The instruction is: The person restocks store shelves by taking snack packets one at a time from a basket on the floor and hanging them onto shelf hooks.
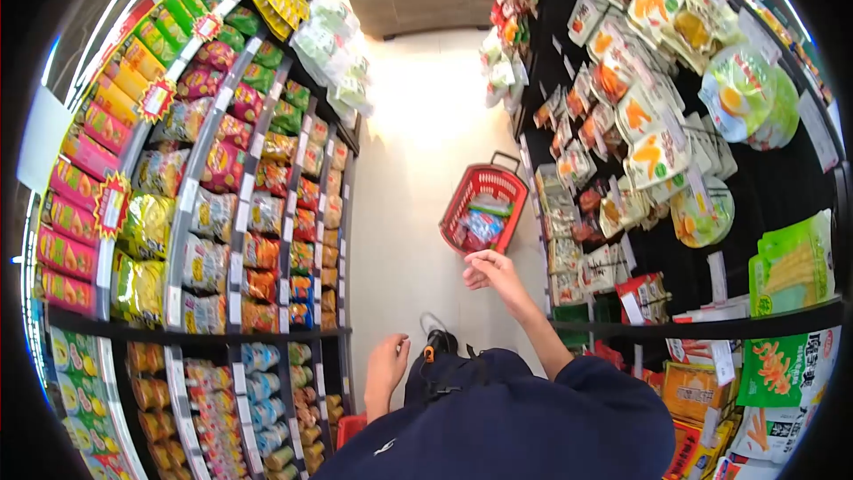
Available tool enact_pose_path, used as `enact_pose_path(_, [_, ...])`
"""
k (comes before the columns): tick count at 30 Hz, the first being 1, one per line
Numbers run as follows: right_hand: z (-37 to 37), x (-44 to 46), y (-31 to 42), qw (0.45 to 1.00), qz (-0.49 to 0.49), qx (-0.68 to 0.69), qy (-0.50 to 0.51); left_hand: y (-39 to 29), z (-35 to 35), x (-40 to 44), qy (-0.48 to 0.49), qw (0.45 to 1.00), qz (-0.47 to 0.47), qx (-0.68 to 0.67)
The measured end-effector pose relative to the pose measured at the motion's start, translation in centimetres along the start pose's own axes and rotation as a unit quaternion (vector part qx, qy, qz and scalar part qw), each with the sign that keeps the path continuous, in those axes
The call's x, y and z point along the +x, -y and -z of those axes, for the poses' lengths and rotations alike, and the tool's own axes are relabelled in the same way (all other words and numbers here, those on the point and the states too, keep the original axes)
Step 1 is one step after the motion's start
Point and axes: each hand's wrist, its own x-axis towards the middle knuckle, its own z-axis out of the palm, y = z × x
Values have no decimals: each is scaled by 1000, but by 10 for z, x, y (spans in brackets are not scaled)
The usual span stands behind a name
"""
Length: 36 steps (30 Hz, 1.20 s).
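My right hand is held out in front of me with its fingers loosely bent and nothing seen in them. In view, it lies just beside the near end of a red shopping basket. This basket stands in the aisle with a dark handle at its far end. Inside it are several plastic-wrapped packages, partly blue and green. My left hand hangs low by my left side, fingers loosely curled, with nothing visible in it. Close to the left wrist, part of a red object shows at my side.
Shelves of bagged snacks line the left. Hanging food packets fill the right-hand rack. A pale floor runs between them toward a brown display counter. Hanging bags jut out at the far left corner.
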Motion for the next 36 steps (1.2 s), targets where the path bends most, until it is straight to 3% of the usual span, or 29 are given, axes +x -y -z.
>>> enact_pose_path(7, [-109,85,15,998,11,1,61,57,90,95,-60,998,-11,9])
enact_pose_path(11, [-129,116,11,997,7,-9,74,81,118,131,-75,997,-19,11])
enact_pose_path(17, [-126,178,10,999,-18,-21,31,102,122,209,-37,997,-58,35])
enact_pose_path(24, [-127,291,23,999,-19,37,14,41,152,346,37,993,-110,13])
enact_pose_path(27, [-120,366,48,997,0,73,3,21,173,437,46,984,-168,50])
enact_pose_path(32, [-96,441,99,993,45,107,-38,10,198,524,65,984,-141,88])
enact_pose_path(36, [-71,475,136,987,82,109,-89,14,194,591,72,974,-174,126])
